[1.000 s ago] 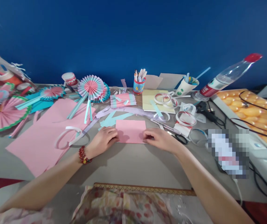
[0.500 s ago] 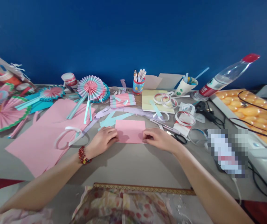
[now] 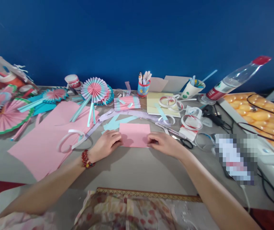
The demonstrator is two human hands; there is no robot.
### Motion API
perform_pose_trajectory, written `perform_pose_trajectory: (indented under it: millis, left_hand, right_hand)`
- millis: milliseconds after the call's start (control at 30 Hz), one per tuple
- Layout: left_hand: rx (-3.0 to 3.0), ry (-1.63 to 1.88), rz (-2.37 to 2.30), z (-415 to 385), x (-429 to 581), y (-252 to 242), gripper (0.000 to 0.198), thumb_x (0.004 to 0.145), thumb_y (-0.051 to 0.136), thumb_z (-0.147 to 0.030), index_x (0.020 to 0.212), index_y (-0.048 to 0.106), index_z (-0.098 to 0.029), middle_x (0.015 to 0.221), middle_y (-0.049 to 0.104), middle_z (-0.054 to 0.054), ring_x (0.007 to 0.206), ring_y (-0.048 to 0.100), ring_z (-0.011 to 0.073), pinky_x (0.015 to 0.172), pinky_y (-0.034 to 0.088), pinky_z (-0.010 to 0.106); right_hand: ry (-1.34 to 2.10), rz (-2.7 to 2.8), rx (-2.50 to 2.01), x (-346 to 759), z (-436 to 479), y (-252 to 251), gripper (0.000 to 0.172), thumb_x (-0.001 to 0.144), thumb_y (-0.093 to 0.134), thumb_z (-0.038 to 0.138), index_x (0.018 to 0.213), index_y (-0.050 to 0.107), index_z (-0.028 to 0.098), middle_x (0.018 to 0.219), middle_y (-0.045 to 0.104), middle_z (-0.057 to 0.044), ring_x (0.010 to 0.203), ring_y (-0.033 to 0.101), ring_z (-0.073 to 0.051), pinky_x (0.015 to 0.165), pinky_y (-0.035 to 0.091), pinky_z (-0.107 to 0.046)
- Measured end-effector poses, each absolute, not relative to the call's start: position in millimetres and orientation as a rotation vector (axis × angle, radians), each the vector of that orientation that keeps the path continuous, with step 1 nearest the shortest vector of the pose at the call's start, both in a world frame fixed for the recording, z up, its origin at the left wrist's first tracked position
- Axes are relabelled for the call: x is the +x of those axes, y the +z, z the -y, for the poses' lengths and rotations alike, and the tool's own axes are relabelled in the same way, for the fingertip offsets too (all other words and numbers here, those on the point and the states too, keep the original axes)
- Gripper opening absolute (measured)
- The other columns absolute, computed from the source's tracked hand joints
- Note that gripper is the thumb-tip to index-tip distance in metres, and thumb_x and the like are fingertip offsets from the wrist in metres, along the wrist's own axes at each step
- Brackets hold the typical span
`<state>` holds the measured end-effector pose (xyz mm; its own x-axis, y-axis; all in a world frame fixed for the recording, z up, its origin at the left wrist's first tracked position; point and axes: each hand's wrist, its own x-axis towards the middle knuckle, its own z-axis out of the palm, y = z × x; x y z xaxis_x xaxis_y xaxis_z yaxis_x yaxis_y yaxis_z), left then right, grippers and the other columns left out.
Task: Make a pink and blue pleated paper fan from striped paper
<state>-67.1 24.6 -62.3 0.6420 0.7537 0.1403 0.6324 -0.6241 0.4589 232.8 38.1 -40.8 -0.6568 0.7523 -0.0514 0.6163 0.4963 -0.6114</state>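
Head view: small pink paper rectangle (image 3: pixel 135 134) held by two hands

The small pink paper rectangle is laid flat on the gray table (image 3: pixel 129 174), right in front of the person. Its left edge is held by the left hand (image 3: pixel 108 142), with the fingers curled in, and the paper seems to be pinched there. Its right edge is held the same way by the right hand (image 3: pixel 162 143). Just how the thumbs are placed cannot be told.

If one side were pulled harder, the paper could be made crooked or torn. If both sides were pushed inward, a bump could be made. The light blue paper strips (image 3: pixel 117 122), lying just past the far edge, could be caught underneath. The black-handled scissors (image 3: pixel 184 139) could be bumped by the right hand, since they lie near it.
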Motion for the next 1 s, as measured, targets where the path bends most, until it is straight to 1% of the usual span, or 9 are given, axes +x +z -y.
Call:
perform_pose_trajectory:
  millis: [467, 600, 667, 733, 767, 833, 867, 933, 1000]
  left_hand:
    - [2.598, 0.410, -1.087, -23.2, -66.5, -64.3, 0.026, 0.101, 0.044, -0.032, 0.082, 0.056, -0.019, 0.083, 0.059, 0.003, 0.081, 0.053, 0.0190, 0.076, 0.037, 0.031]
    - [2.673, 0.380, -1.114, -20.1, -67.6, -65.5, 0.024, 0.101, 0.044, -0.029, 0.086, 0.059, -0.019, 0.089, 0.060, 0.005, 0.086, 0.052, 0.0206, 0.079, 0.039, 0.033]
    - [2.712, 0.368, -1.124, -18.4, -68.5, -66.1, 0.022, 0.101, 0.043, -0.025, 0.092, 0.062, -0.020, 0.099, 0.061, 0.007, 0.092, 0.052, 0.0216, 0.083, 0.040, 0.034]
    - [2.769, 0.343, -1.094, -17.6, -69.2, -66.4, 0.024, 0.100, 0.042, -0.020, 0.108, 0.064, -0.023, 0.114, 0.059, 0.008, 0.101, 0.051, 0.0230, 0.090, 0.040, 0.037]
    - [2.807, 0.321, -1.056, -17.7, -69.4, -66.2, 0.029, 0.099, 0.041, -0.017, 0.118, 0.062, -0.027, 0.121, 0.057, 0.007, 0.108, 0.050, 0.0237, 0.094, 0.039, 0.038]
    - [2.892, 0.253, -0.948, -18.8, -69.0, -64.8, 0.044, 0.098, 0.042, -0.013, 0.135, 0.051, -0.035, 0.136, 0.050, 0.005, 0.121, 0.044, 0.0252, 0.104, 0.034, 0.042]
    - [2.932, 0.212, -0.892, -19.6, -68.3, -63.7, 0.050, 0.097, 0.043, -0.013, 0.141, 0.045, -0.037, 0.143, 0.046, 0.004, 0.127, 0.040, 0.0259, 0.108, 0.031, 0.044]
    - [2.994, 0.121, -0.815, -21.3, -66.3, -61.1, 0.058, 0.096, 0.044, -0.012, 0.147, 0.036, -0.038, 0.154, 0.035, 0.002, 0.136, 0.033, 0.0271, 0.113, 0.023, 0.048]
    - [3.039, 0.059, -0.763, -22.9, -64.0, -58.9, 0.060, 0.096, 0.044, -0.013, 0.150, 0.031, -0.036, 0.159, 0.027, 0.001, 0.142, 0.027, 0.0275, 0.116, 0.018, 0.052]
  right_hand:
    - [0.888, 2.516, -1.167, 232.6, -37.5, -42.5, 0.014, 0.082, 0.056, 0.011, 0.072, 0.055, 0.020, 0.074, 0.058, 0.001, 0.069, 0.053, -0.015, 0.064, 0.033, -0.024]
    - [0.873, 2.522, -1.158, 232.7, -36.7, -43.0, 0.013, 0.083, 0.056, 0.010, 0.074, 0.056, 0.020, 0.077, 0.060, 0.000, 0.073, 0.055, -0.016, 0.066, 0.036, -0.024]
    - [0.844, 2.526, -1.147, 233.0, -34.6, -43.9, 0.010, 0.085, 0.056, 0.011, 0.080, 0.059, 0.020, 0.084, 0.061, -0.002, 0.078, 0.057, -0.017, 0.069, 0.038, -0.025]
    - [0.788, 2.538, -1.152, 233.7, -30.8, -45.5, 0.011, 0.087, 0.055, 0.012, 0.090, 0.062, 0.019, 0.094, 0.062, -0.005, 0.085, 0.058, -0.018, 0.073, 0.041, -0.026]
    - [0.748, 2.552, -1.157, 234.0, -28.4, -46.5, 0.015, 0.088, 0.054, 0.012, 0.097, 0.063, 0.019, 0.100, 0.062, -0.006, 0.089, 0.058, -0.019, 0.076, 0.042, -0.027]
    - [0.637, 2.609, -1.154, 234.2, -23.0, -48.7, 0.025, 0.089, 0.052, 0.010, 0.107, 0.065, 0.021, 0.108, 0.060, -0.007, 0.096, 0.057, -0.020, 0.081, 0.042, -0.029]
    - [0.569, 2.649, -1.146, 233.9, -20.2, -49.8, 0.029, 0.089, 0.051, 0.009, 0.111, 0.065, 0.023, 0.110, 0.060, -0.007, 0.098, 0.056, -0.020, 0.082, 0.042, -0.030]
    - [0.424, 2.728, -1.127, 232.4, -15.0, -51.6, 0.036, 0.090, 0.051, 0.007, 0.116, 0.065, 0.027, 0.111, 0.059, -0.006, 0.098, 0.054, -0.020, 0.083, 0.041, -0.030]
    - [0.280, 2.785, -1.109, 229.4, -10.2, -52.7, 0.037, 0.090, 0.052, 0.008, 0.116, 0.066, 0.029, 0.109, 0.060, -0.006, 0.096, 0.053, -0.020, 0.082, 0.040, -0.032]
